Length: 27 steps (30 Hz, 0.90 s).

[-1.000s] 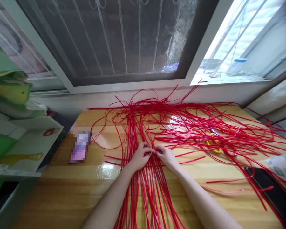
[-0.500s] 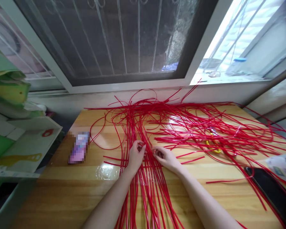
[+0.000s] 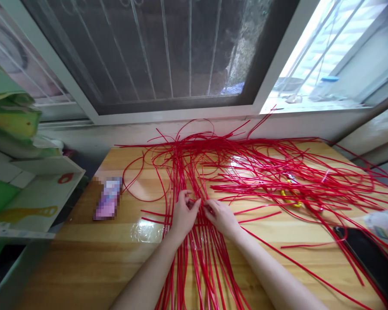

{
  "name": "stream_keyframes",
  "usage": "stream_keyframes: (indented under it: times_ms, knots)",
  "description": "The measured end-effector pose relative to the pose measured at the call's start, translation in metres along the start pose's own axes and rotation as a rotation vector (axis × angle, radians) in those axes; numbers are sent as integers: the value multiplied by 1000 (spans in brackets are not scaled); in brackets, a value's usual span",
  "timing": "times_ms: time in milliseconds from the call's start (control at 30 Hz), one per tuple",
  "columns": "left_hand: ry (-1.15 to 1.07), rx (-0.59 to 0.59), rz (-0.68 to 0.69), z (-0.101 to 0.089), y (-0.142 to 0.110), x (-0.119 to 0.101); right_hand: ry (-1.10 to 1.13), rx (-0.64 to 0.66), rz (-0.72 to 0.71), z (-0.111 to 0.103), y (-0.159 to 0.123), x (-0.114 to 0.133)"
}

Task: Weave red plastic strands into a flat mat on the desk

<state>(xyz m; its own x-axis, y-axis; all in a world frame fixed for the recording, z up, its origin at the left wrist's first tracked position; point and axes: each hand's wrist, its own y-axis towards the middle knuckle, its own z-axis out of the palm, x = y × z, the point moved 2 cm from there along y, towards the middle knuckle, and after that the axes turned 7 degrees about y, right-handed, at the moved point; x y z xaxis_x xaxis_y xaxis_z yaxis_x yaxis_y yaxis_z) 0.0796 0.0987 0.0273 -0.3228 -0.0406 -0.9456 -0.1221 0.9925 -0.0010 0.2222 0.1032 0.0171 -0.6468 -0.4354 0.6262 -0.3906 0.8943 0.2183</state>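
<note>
Long red plastic strands (image 3: 198,262) run lengthwise down the table, with a few shorter ones crossing them sideways. My left hand (image 3: 186,213) is closed over the middle of this bundle, thumb and fingers pinching a red strand. Right beside it, my right hand (image 3: 220,217) also pinches a strand, its fingertips almost meeting the left thumb. The exact strand between the fingers is partly hidden. A strip of clear tape (image 3: 147,231) lies across the table to the left of the bundle.
A tangled heap of red strands (image 3: 278,172) covers the back and right of the wooden table (image 3: 93,262). Yellow-handled scissors (image 3: 291,198) lie under it. A black phone (image 3: 371,254) rests at right, and a pink-purple packet (image 3: 108,200) at left. Behind stands a window (image 3: 177,56).
My right hand has moved left, closing the gap to my left hand. A long red strand now stretches from near my right hand toward the lower right.
</note>
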Motion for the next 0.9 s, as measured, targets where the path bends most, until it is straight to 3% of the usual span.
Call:
stream_keyframes:
  times_ms: [100,267,333,533,700,900]
  knots:
    - [-20,54,51,2,5,0,104,-48,59,0,0,-6]
    - [489,10,148,3,15,0,285,-71,155,-2,0,-9]
    - [580,1,173,4,18,-3,323,-56,149,-2,-1,-8]
    - [548,67,109,12,31,-5,341,-97,193,-1,-1,-11]
    - [515,-34,57,7,35,-5,359,-170,266,-2,1,-15]
    - [693,70,97,11,29,-7,351,-100,157,-1,3,-8]
